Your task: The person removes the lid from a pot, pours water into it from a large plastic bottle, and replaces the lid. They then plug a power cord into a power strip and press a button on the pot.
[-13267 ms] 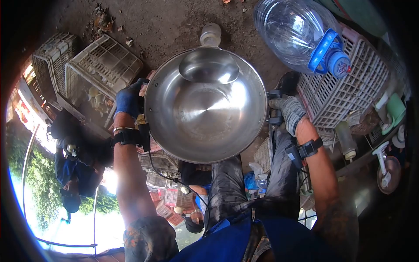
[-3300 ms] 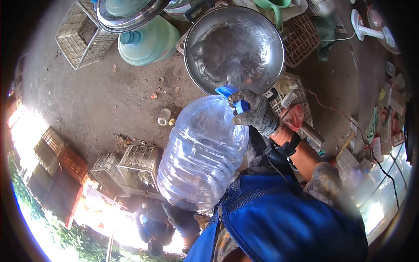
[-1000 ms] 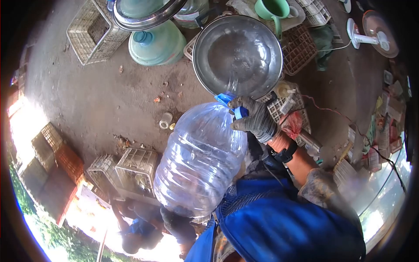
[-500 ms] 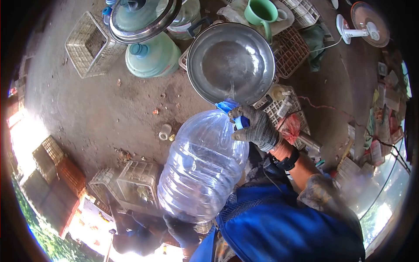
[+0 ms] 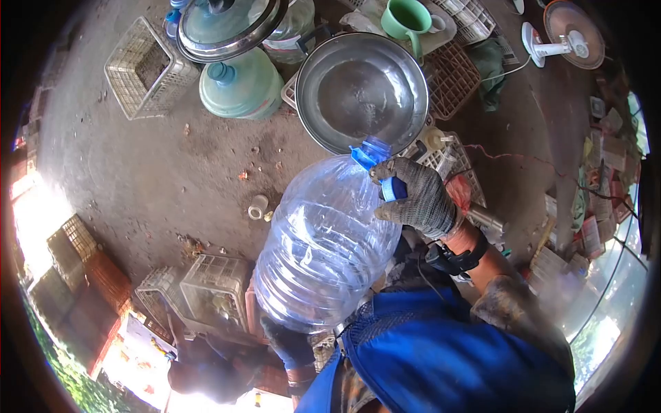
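Note:
A large clear plastic water bottle (image 5: pixel 325 241) with a blue neck ring is tilted mouth-up toward a wide steel pan (image 5: pixel 363 91). My right hand (image 5: pixel 416 196), in a grey knit glove, grips the bottle at its neck and blue handle. My left hand (image 5: pixel 288 342), in a dark blue glove, supports the bottle's base from below, mostly hidden by it. The bottle's mouth sits just at the pan's near rim. The pan rests on a white plastic crate (image 5: pixel 449 155).
A green water jug (image 5: pixel 239 87) with a steel lid (image 5: pixel 222 24) above it stands left of the pan. White crates (image 5: pixel 140 65) (image 5: pixel 206 286), a green mug (image 5: pixel 403 20), a small fan (image 5: pixel 568 31) and a small jar (image 5: pixel 257 206) lie around on the dirt floor.
The bottle has been tipped back up, its mouth lifting away from the pan, and the thin stream of water into the pan has stopped. Both hands keep their hold.

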Motion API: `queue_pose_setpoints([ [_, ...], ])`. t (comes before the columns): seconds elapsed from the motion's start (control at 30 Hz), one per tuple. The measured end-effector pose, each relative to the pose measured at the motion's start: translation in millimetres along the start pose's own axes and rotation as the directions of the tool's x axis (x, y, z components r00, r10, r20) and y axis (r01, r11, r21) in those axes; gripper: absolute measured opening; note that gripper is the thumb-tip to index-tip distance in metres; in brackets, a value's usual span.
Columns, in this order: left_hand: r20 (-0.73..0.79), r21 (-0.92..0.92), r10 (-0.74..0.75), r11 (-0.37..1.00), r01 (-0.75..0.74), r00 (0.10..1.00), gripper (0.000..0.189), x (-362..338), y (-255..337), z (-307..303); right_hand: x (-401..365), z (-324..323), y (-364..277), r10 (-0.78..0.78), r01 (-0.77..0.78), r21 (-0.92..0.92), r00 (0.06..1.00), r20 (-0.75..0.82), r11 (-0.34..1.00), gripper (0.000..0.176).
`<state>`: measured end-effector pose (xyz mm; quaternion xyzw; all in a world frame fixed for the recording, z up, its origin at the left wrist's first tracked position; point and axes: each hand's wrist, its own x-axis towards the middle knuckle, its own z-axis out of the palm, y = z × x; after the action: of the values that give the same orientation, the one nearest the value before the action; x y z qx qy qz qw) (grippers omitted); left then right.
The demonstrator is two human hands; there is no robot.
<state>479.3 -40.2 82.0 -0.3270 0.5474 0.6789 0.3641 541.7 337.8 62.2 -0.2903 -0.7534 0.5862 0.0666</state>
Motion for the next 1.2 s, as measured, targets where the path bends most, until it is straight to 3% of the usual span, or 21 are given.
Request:
queue_pose_setpoints([
  [0.43, -0.083, -0.076, -0.030, 0.997, 0.024, 0.996, 0.068, -8.9, -12.0, -32.1, -7.1, 10.3, 1.5, 0.031, -0.030, -0.006, 0.998, 0.054, 1.000, 0.054],
  [0.63, -0.104, -0.084, 0.001, 0.996, -0.010, 0.995, 0.063, -15.2, -14.0, -27.1, -10.6, 14.5, 4.1, -0.031, 0.031, 0.009, 0.998, 0.050, 0.999, 0.053],
  [0.7, -0.092, -0.016, -0.024, 1.000, 0.023, 0.996, 0.080, -9.2, -20.3, -43.2, -10.9, 14.1, 3.2, 0.026, -0.028, 0.030, 0.998, 0.058, 0.999, 0.053],
  [0.93, -0.091, -0.026, -0.056, 0.998, 0.054, 0.994, 0.082, -8.2, -21.9, -49.6, -10.3, 14.9, 8.8, 0.072, -0.076, 0.061, 0.995, 0.062, 0.995, 0.052],
  [1.0, -0.119, -0.161, -0.060, 0.986, 0.040, 0.991, 0.063, -9.8, -18.1, -39.9, -9.3, 14.2, 9.8, 0.055, -0.056, 0.014, 0.997, 0.051, 0.998, 0.050],
  [1.2, -0.125, -0.039, 0.014, 0.999, -0.019, 0.992, 0.066, -15.8, -6.6, -8.7, -3.9, 12.3, 18.3, 0.124, -0.126, 0.045, 0.991, 0.043, 0.991, 0.050],
])
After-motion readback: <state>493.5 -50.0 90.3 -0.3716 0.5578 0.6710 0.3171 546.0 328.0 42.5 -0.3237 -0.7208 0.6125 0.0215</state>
